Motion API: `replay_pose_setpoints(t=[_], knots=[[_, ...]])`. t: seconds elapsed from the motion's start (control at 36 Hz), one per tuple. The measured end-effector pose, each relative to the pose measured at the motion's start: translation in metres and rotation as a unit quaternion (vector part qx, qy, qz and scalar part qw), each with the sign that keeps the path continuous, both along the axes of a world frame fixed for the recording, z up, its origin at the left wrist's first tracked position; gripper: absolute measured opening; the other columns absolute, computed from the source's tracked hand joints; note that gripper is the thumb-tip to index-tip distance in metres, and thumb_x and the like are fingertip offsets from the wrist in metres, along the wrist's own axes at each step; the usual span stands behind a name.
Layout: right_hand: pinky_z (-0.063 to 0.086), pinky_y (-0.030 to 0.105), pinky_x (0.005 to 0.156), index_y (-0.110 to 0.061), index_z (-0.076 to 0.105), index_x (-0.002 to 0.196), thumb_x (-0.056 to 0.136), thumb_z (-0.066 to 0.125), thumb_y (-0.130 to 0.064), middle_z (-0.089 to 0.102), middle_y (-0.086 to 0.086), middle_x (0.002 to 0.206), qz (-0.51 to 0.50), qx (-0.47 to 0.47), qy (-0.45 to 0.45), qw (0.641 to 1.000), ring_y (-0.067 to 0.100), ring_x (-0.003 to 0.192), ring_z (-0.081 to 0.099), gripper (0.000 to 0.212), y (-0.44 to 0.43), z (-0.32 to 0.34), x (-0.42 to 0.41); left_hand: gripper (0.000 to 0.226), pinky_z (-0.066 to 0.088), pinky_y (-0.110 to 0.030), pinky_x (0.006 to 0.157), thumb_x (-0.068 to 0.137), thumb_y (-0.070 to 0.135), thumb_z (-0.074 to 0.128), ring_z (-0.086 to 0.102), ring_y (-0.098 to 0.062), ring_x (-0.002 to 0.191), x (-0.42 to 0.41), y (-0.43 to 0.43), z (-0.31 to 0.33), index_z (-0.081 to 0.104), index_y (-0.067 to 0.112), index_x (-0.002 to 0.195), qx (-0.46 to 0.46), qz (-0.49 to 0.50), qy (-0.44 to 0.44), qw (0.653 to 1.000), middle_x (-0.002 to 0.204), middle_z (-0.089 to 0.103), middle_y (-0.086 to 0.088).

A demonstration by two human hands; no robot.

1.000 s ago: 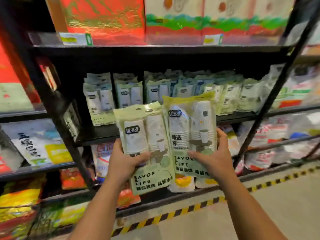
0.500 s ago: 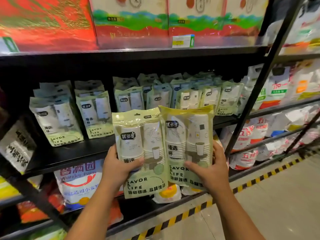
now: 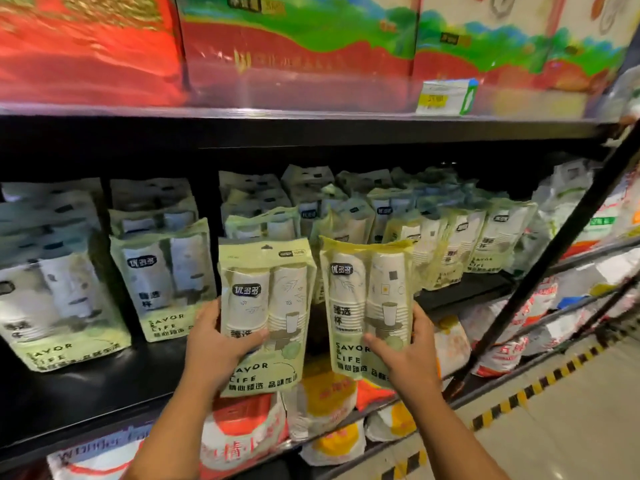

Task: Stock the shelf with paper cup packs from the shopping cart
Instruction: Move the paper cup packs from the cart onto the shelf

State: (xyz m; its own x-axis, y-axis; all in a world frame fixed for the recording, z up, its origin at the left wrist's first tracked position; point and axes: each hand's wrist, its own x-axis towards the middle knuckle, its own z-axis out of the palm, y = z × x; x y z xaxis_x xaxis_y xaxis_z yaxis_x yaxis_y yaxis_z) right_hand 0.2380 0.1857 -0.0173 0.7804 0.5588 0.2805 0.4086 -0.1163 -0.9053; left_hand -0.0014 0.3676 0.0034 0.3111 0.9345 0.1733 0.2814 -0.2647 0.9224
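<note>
Before the black metal shelf [image 3: 104, 386], two held packs, side by side.
Left hand [image 3: 215, 344] fingers curl round one pale green plastic pack of white paper cups [image 3: 268, 299], thumb across its front; right hand [image 3: 412, 355] grips a second such pack [image 3: 363, 292] likewise. Beyond the fingers, matching shelved packs [image 3: 162, 271] stand upright.

Right held pack [image 3: 367, 299]: dark logo patch with three Chinese characters, probably 优多多; below it 臻选杯, then "SAVOR & LIFE".
Left held pack [image 3: 273, 306]: same logo; "SAVOR LIFE", first letters covered.
Shelf pack [image 3: 162, 282]: "SAVOR LIFE".
Price tag [image 3: 446, 97] on upper shelf edge [image 3: 311, 114]: print blurred, unreadable.
</note>
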Motion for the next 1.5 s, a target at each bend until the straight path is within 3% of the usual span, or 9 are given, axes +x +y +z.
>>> replay_pose_setpoints(t=[0.14,0.31,0.5,0.67,0.83,0.97,1.19,1.33,1.5], knots=[[0.043,0.049,0.105,-0.029,0.046,0.143,0.055,0.078,-0.063,0.047,-0.009,0.124,0.002,-0.021,-0.005,1.000,0.016,0.123,0.045,0.099,0.040,-0.008,0.007,0.059,0.049,-0.037,0.079,0.063,0.011,0.093,0.064,-0.019,0.097,0.003,0.028,-0.009,0.054,0.041,0.095,-0.014,0.015,-0.011,1.000,0.110,0.065,-0.004],[0.042,0.050,0.108,-0.032,0.042,0.145,0.065,0.081,-0.047,0.048,-0.010,0.132,0.025,-0.008,0.014,1.000,0.016,0.128,0.047,0.090,0.077,-0.021,0.032,0.064,0.047,-0.038,0.083,0.063,0.020,0.095,0.057,-0.010,0.098,0.014,0.044,-0.010,0.050,0.024,0.109,0.011,0.019,0.003,1.000,0.107,0.054,0.000],[0.044,0.041,0.105,-0.027,0.044,0.137,0.078,0.084,-0.017,0.055,-0.008,0.131,0.053,-0.013,0.032,0.998,0.013,0.122,0.053,0.072,0.110,-0.032,0.057,0.074,0.051,-0.040,0.096,0.063,0.033,0.095,0.061,-0.009,0.112,0.029,0.040,-0.017,0.042,0.067,0.102,-0.031,0.043,-0.027,0.998,0.121,0.059,0.007],[0.043,0.032,0.100,-0.023,0.045,0.137,0.078,0.083,-0.018,0.057,-0.008,0.129,0.104,-0.047,0.000,0.994,0.009,0.119,0.053,0.070,0.131,-0.033,0.078,0.071,0.051,-0.053,0.099,0.052,0.061,0.085,0.061,-0.016,0.114,0.037,0.043,-0.021,0.040,0.062,0.107,-0.039,0.081,-0.016,0.996,0.123,0.058,0.003],[0.034,-0.003,0.084,-0.036,0.041,0.128,0.080,0.081,-0.010,0.053,-0.032,0.119,0.166,-0.042,0.011,0.985,-0.024,0.106,0.049,0.068,0.143,-0.028,0.089,0.070,0.050,-0.053,0.101,0.062,0.052,0.087,0.062,-0.019,0.117,0.043,0.039,-0.027,0.047,0.056,0.119,-0.022,0.090,-0.040,0.995,0.125,0.062,0.000],[0.037,-0.002,0.084,-0.044,0.044,0.117,0.079,0.083,-0.011,0.058,-0.027,0.118,0.206,-0.056,0.023,0.977,-0.021,0.105,0.054,0.064,0.142,-0.031,0.105,0.065,0.054,-0.046,0.097,0.054,0.045,0.085,0.067,-0.005,0.106,0.053,0.035,-0.030,0.052,0.049,0.110,-0.056,0.104,-0.087,0.989,0.115,0.070,0.010],[0.038,0.004,0.089,-0.032,0.039,0.128,0.085,0.076,-0.007,0.054,-0.026,0.122,0.285,-0.077,0.055,0.954,-0.025,0.106,0.050,0.062,0.135,-0.034,0.123,0.081,0.050,-0.051,0.102,0.053,0.040,0.091,0.064,-0.013,0.117,0.057,0.029,-0.045,0.047,0.054,0.119,-0.065,0.121,-0.063,0.989,0.123,0.068,0.010],[0.035,-0.004,0.085,-0.030,0.035,0.131,0.086,0.076,-0.008,0.051,-0.028,0.122,0.291,-0.075,0.058,0.952,-0.029,0.105,0.047,0.065,0.133,-0.035,0.125,0.098,0.048,-0.048,0.105,0.062,0.022,0.094,0.060,-0.014,0.124,0.064,0.023,-0.057,0.039,0.029,0.142,-0.077,0.108,-0.039,0.990,0.134,0.062,0.004],[0.033,-0.004,0.087,-0.031,0.033,0.135,0.086,0.074,-0.008,0.050,-0.027,0.125,0.295,-0.077,0.061,0.950,-0.024,0.107,0.048,0.068,0.131,-0.035,0.127,0.079,0.045,-0.033,0.100,0.074,0.007,0.087,0.059,-0.007,0.113,0.080,0.025,-0.049,0.039,0.033,0.130,-0.067,0.139,0.012,0.988,0.116,0.058,0.027]])
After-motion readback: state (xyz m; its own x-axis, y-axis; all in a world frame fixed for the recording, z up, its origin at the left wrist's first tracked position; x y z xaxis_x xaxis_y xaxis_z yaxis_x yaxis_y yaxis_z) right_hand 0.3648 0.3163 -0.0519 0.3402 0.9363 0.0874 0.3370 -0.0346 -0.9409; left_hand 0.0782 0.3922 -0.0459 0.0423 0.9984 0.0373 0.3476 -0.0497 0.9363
